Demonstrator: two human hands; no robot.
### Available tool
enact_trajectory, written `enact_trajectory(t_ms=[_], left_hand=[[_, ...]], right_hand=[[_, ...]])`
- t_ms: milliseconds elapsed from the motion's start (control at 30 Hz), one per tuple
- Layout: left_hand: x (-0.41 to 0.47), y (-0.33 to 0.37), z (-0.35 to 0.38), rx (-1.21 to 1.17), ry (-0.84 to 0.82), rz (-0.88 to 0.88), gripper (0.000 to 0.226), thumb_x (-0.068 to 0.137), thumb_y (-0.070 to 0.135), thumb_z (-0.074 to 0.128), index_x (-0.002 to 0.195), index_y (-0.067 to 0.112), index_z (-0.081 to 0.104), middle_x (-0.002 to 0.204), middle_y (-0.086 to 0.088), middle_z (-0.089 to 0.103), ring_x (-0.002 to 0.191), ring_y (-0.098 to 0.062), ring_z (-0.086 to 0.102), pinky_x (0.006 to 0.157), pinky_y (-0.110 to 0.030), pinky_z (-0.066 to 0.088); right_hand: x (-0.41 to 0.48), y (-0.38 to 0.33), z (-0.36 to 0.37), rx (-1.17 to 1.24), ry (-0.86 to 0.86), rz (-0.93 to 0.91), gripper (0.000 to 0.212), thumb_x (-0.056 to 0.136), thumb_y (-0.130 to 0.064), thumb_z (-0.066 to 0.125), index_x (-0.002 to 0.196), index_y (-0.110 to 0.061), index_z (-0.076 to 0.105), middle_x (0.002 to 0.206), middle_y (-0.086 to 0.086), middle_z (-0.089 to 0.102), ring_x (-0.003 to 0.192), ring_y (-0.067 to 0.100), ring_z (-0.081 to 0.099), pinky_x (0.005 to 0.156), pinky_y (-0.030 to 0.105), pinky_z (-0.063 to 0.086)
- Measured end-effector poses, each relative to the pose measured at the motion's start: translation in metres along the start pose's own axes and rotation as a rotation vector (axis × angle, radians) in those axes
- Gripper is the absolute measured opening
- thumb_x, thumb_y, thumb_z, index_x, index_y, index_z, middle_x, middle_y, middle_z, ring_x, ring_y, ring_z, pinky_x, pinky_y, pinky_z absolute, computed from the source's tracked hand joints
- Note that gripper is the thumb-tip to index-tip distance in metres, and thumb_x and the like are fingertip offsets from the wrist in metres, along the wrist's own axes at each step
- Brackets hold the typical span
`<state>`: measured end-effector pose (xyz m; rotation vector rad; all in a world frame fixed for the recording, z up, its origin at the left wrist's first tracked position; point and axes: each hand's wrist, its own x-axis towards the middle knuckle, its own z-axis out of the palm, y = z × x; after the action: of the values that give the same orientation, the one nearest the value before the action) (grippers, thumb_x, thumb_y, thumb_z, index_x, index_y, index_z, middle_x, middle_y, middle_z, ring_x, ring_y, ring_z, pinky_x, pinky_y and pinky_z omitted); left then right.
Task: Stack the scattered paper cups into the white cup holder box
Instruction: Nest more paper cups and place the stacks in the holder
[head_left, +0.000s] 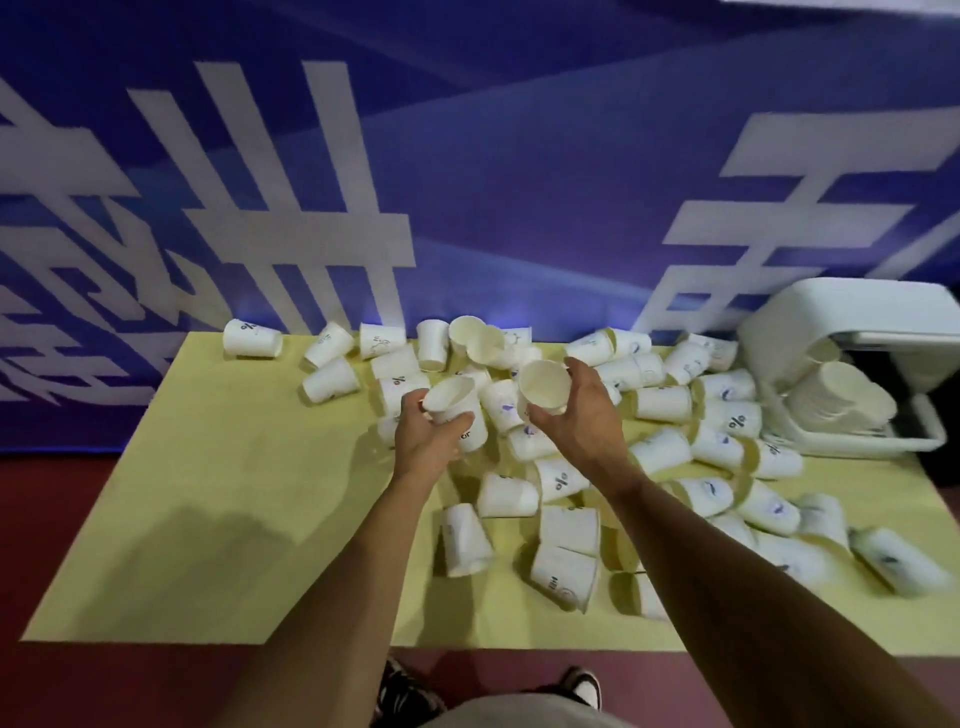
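Observation:
Several white paper cups (660, 402) lie scattered on their sides across the yellow table (218, 467), most of them in its middle and right half. My left hand (428, 436) grips one paper cup (457, 410) with its mouth turned up towards me. My right hand (584, 410) holds a second paper cup (543, 387) just to the right of it, its mouth also facing me. Both hands hover over the pile at the table's middle. The white cup holder box (831, 322) lies at the far right with a stack of nested cups (841, 397) inside.
A blue banner with large white characters (467, 182) hangs directly behind the table. Dark red floor (52, 571) borders the table's left and front edges. My shoes (582, 686) show below the front edge. The table's left half holds only a few stray cups (252, 339).

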<state>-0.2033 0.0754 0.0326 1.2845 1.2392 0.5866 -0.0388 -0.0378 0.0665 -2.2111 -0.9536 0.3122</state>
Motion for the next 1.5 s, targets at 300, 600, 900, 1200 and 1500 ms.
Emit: enact_trajectory(t_ms=[300,600,900,1200,1500], left_hand=[[-0.07,0.012,0.11,0.083,-0.049,0.034,0.062,0.081,0.02,0.08,0.131,0.022,0.043,0.113,0.006,0.057,0.102,-0.017,0.059,0.085,-0.036,0.054],[-0.066,0.037,0.215,0.131,-0.327,0.097,0.061,0.08,0.026,0.081,0.128,0.027,0.043,0.116,0.003,0.058,0.103,-0.015,0.06,0.078,-0.024,0.047],[-0.087,0.039,0.336,0.238,-0.464,0.115,0.07,0.079,0.032,0.082,0.138,0.023,0.044,0.124,0.005,0.056,0.104,-0.013,0.056,0.086,-0.027,0.045],[-0.123,0.032,0.461,0.344,-0.489,0.123,0.061,0.076,0.03,0.083,0.125,0.033,0.047,0.118,0.011,0.06,0.108,-0.01,0.058,0.09,-0.029,0.049],[-0.126,0.034,0.502,0.405,-0.426,0.105,0.063,0.076,0.027,0.084,0.128,0.034,0.049,0.118,0.014,0.059,0.108,-0.007,0.057,0.074,-0.009,0.04]], right_hand=[[-0.01,0.092,-0.098,-0.024,-0.028,0.011,0.081,0.08,-0.042,0.077,0.145,-0.013,0.04,0.141,0.008,0.051,0.125,0.027,0.051,0.096,0.038,0.047],[-0.007,0.163,-0.172,-0.036,0.202,0.137,0.077,0.079,-0.04,0.078,0.143,-0.016,0.043,0.138,0.005,0.054,0.124,0.025,0.052,0.096,0.035,0.045],[-0.002,0.253,-0.243,-0.045,0.313,0.245,0.08,0.08,-0.044,0.074,0.145,-0.012,0.04,0.138,0.007,0.052,0.127,0.026,0.049,0.097,0.04,0.046],[0.043,0.358,-0.33,-0.027,0.335,0.213,0.074,0.081,-0.034,0.075,0.141,-0.007,0.042,0.133,0.014,0.051,0.124,0.031,0.048,0.097,0.039,0.043],[0.087,0.402,-0.326,-0.045,0.166,0.157,0.078,0.08,-0.031,0.076,0.144,-0.005,0.041,0.136,0.014,0.052,0.126,0.032,0.049,0.104,0.045,0.043]])
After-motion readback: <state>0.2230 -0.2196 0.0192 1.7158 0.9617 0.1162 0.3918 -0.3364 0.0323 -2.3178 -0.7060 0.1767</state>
